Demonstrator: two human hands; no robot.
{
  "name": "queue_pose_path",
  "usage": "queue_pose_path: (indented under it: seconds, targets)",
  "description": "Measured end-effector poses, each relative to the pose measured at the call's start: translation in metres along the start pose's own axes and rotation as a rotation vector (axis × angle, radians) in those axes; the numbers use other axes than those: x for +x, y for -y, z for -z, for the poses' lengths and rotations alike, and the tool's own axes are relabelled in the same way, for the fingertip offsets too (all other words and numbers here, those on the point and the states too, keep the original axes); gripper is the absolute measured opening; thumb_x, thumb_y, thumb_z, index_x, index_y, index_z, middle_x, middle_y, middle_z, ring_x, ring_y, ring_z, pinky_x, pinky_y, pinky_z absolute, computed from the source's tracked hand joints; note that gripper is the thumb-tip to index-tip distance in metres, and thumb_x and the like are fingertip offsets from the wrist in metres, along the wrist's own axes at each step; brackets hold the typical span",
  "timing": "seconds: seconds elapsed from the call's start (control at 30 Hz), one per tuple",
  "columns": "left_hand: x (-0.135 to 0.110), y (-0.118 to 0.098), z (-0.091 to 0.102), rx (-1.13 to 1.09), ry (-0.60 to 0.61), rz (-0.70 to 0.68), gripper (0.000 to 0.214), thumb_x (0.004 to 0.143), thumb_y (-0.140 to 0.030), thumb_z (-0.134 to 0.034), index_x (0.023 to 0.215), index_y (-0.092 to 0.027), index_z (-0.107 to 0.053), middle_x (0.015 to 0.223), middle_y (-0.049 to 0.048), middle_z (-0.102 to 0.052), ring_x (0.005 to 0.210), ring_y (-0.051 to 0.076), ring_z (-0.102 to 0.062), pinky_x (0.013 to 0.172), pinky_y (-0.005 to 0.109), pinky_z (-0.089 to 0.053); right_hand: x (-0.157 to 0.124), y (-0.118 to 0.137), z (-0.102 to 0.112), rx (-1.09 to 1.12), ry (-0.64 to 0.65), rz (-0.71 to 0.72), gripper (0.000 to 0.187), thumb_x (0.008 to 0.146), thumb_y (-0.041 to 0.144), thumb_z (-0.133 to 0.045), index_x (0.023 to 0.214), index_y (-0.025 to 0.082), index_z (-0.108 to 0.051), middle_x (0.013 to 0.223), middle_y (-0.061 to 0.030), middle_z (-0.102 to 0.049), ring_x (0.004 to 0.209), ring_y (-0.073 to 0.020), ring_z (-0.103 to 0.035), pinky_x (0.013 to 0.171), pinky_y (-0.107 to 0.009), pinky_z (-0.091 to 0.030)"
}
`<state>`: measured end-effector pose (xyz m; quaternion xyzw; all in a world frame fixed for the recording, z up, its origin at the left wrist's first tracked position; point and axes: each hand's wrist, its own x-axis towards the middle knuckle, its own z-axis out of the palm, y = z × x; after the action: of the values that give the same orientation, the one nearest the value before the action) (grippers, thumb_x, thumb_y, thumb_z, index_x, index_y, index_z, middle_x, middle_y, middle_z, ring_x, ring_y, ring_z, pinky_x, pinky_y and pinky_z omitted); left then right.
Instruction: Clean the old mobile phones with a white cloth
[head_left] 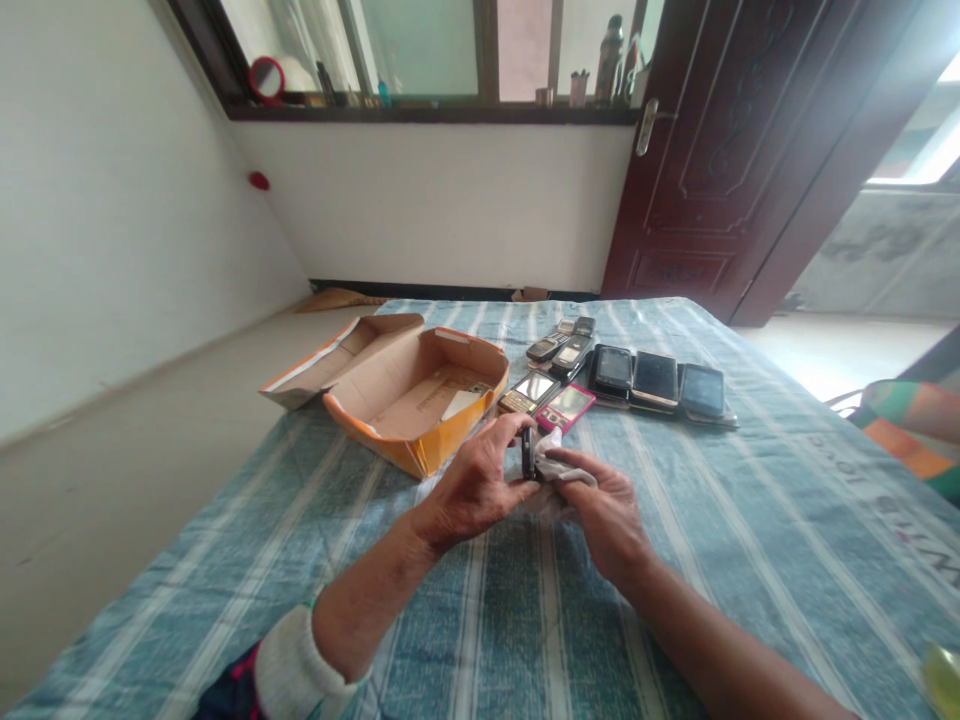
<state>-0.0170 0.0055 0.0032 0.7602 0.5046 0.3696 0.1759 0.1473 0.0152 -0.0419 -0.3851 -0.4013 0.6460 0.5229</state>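
Observation:
Between thumb and fingers, my left hand (pixel 474 482) grips a dark mobile phone (pixel 528 455) on edge, its narrow side turned towards me. My right hand (pixel 609 505) pinches a crumpled white tissue (pixel 564 468) and presses it against the phone's right face. Just beyond my hands lie a pink phone (pixel 567 406) and a gold-keyed phone (pixel 529 392). Left of them stands an open cardboard box (pixel 420 460) with orange edges, its lid (pixel 337 362) folded back. Inside the box is a small pale piece that I cannot make out.
Several older keypad phones (pixel 571 354) lie in a loose pile at the back. To their right, touchscreen phones (pixel 655 380) sit in a row, partly stacked. A blue striped cloth (pixel 675 620) covers the table. A patterned orange and green fabric (pixel 907 425) is at the right edge.

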Motion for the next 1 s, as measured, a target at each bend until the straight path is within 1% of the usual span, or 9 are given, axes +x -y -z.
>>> queue_pose_path:
  seconds: [0.1,0.2,0.3,0.43,0.6,0.8,0.9,1.0]
  targets:
    - [0.001,0.001,0.002,-0.065,-0.022,0.048,0.054,0.065,-0.013,-0.074,0.113,-0.023,-0.051,0.108,0.0029,-0.064,0.099,0.022,-0.063,0.091,0.035,-0.05,-0.001,0.005,-0.001,0.063,-0.008,-0.041,0.032,0.059,0.026,-0.076,0.09,0.017,-0.076,0.074,-0.0029,-0.072,0.062,-0.0136,-0.06,0.058,-0.024,-0.044]
    - [0.002,0.002,0.004,-0.115,-0.039,0.081,0.052,0.066,-0.015,-0.075,0.112,-0.021,-0.051,0.107,0.0038,-0.064,0.096,0.021,-0.064,0.089,0.034,-0.05,0.001,0.008,0.0,0.13,0.003,-0.062,0.032,0.059,0.024,-0.074,0.091,0.018,-0.074,0.075,-0.0031,-0.073,0.06,-0.0128,-0.059,0.056,-0.023,-0.044]
    - [0.003,0.002,0.005,-0.163,-0.064,0.1,0.054,0.065,-0.018,-0.077,0.113,-0.021,-0.052,0.105,0.0034,-0.064,0.091,0.02,-0.064,0.085,0.032,-0.051,0.005,0.008,0.003,0.165,0.009,-0.066,0.03,0.06,0.021,-0.073,0.089,0.019,-0.073,0.076,-0.0028,-0.073,0.063,-0.0143,-0.061,0.056,-0.024,-0.045]
    - [0.003,0.003,0.005,-0.188,-0.101,0.11,0.056,0.065,-0.021,-0.079,0.114,-0.022,-0.052,0.105,0.0037,-0.064,0.092,0.02,-0.064,0.086,0.033,-0.051,0.012,0.007,0.008,0.182,-0.003,-0.056,0.029,0.06,0.021,-0.073,0.09,0.019,-0.073,0.075,-0.0014,-0.072,0.064,-0.0157,-0.062,0.058,-0.025,-0.047]
    - [0.002,0.009,0.001,-0.175,-0.1,0.114,0.061,0.066,-0.021,-0.079,0.12,-0.022,-0.05,0.108,0.0054,-0.064,0.093,0.021,-0.065,0.088,0.035,-0.051,0.013,0.008,0.009,0.181,0.024,-0.077,0.028,0.062,0.023,-0.073,0.09,0.019,-0.072,0.073,-0.0014,-0.071,0.061,-0.0154,-0.061,0.056,-0.025,-0.046]
    - [0.001,0.008,0.0,-0.079,-0.138,0.109,0.065,0.067,-0.021,-0.078,0.125,-0.021,-0.049,0.117,0.0086,-0.062,0.104,0.025,-0.062,0.095,0.04,-0.048,0.013,0.007,0.009,0.184,0.044,-0.101,0.027,0.062,0.024,-0.075,0.088,0.019,-0.072,0.075,-0.0023,-0.071,0.062,-0.0155,-0.061,0.056,-0.025,-0.045]
    - [0.001,0.006,0.001,-0.036,-0.162,0.115,0.064,0.067,-0.024,-0.078,0.125,-0.02,-0.05,0.117,0.009,-0.062,0.103,0.026,-0.062,0.094,0.041,-0.049,0.014,0.006,0.01,0.175,0.07,-0.099,0.023,0.063,0.025,-0.075,0.086,0.02,-0.073,0.075,-0.0026,-0.071,0.063,-0.015,-0.059,0.056,-0.025,-0.044]
    - [0.001,0.004,0.002,-0.014,-0.181,0.106,0.063,0.068,-0.025,-0.077,0.125,-0.021,-0.051,0.117,0.0083,-0.062,0.102,0.025,-0.062,0.093,0.04,-0.05,0.014,0.005,0.01,0.165,0.095,-0.095,0.021,0.064,0.025,-0.074,0.085,0.021,-0.073,0.071,-0.0017,-0.068,0.062,-0.0151,-0.057,0.056,-0.025,-0.043]
